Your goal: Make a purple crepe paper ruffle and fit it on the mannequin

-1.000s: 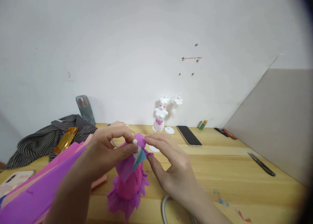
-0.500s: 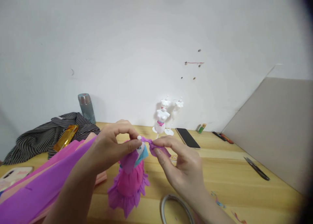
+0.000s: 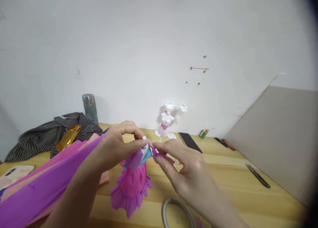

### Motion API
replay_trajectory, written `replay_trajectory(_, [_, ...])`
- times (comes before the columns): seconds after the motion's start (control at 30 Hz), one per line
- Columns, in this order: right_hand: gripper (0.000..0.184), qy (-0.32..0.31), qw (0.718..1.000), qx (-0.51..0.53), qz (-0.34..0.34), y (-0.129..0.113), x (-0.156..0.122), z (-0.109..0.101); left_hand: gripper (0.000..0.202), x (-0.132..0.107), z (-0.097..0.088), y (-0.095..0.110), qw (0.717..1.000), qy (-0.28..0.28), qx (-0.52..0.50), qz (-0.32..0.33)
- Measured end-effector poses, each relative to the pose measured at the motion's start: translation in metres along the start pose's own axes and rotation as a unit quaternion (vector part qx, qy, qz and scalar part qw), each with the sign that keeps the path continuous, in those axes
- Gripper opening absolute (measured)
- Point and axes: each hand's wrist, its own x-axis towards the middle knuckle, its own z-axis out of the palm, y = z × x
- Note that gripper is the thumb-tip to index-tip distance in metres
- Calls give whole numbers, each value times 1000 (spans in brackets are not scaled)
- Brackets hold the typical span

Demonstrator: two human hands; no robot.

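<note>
A small white dress form in a pink and purple crepe paper dress (image 3: 132, 185) stands on the wooden table (image 3: 223, 175). My left hand (image 3: 119, 145) pinches the top of the form at its neck, over a blue paper piece. My right hand (image 3: 179, 161) pinches a purple crepe paper strip (image 3: 159, 155) that runs from the form's shoulder out to the right. Both hands are closed in a pinch.
Purple and pink crepe paper sheets (image 3: 37, 191) lie at the left. A roll of tape (image 3: 175, 213) sits at the near edge. White dress forms (image 3: 165, 122), a phone (image 3: 190, 142), a flask (image 3: 89, 108), striped cloth (image 3: 47, 133) and scissors (image 3: 258, 176) lie further off.
My right hand took hold of the purple strip and drew it out to the right of the form's shoulder. The view shifted slightly, and the left hand kept its pinch.
</note>
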Motion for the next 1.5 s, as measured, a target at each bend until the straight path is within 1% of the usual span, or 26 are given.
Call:
replay_trajectory(0.17, [21,-18,999,3,32,-3,7,-5,12,0,3,2,1000,15,-8,-1])
replay_trajectory(0.37, [21,-22,998,27,60,-6,12,-9,11,0,5,4,1000,6,-10,3])
replay_trajectory(0.5, [20,-37,995,56,73,-7,11,-5,10,0,5,4,1000,13,-12,4])
replay_trajectory(0.67, [20,-36,992,75,95,-7,8,2,10,0,5,5,1000,14,-5,-7])
replay_trajectory(0.83, [19,-29,989,89,114,-6,5,5,10,1,3,4,1000,9,0,-6])
replay_trajectory(1.07, [16,-7,991,76,113,-8,3,5,9,1,4,3,1000,17,5,-3])
replay_trajectory(1.17, [11,0,990,71,124,-11,4,5,9,1,6,3,1000,25,6,7])
replay_trajectory(1.27, [15,-2,988,58,147,-15,5,5,9,0,8,3,999,32,4,13])
replay_trajectory(1.37, [16,12,986,47,159,-18,6,8,9,1,9,4,999,33,4,17])
replay_trajectory(1.5, [20,31,983,80,161,-21,9,12,8,1,8,5,999,35,0,28])
